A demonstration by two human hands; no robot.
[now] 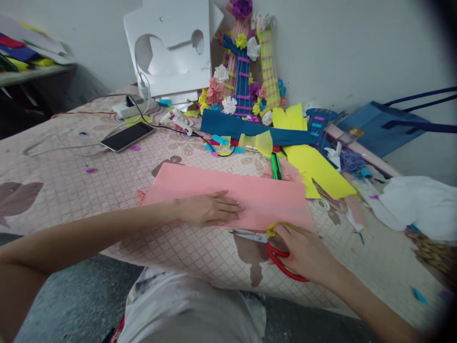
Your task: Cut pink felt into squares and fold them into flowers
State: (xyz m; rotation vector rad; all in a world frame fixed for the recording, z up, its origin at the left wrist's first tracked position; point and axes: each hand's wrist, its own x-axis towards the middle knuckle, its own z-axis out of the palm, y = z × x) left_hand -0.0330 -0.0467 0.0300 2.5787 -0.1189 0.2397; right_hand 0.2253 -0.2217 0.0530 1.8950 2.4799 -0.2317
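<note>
The pink sheet [214, 183] lay on the counter [200, 252]. On it, the left hand [210, 209] rested palm-down, fingers extended, gripping nothing. At its near edge, the right hand [303, 245] was curled around the scissors [252, 236]. Apparent step: steadying the sheet; any cut required parted blades.

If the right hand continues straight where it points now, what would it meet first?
Passing over the pink sheet, the right hand would probably meet the left hand first, though exact height is unclear.
</note>
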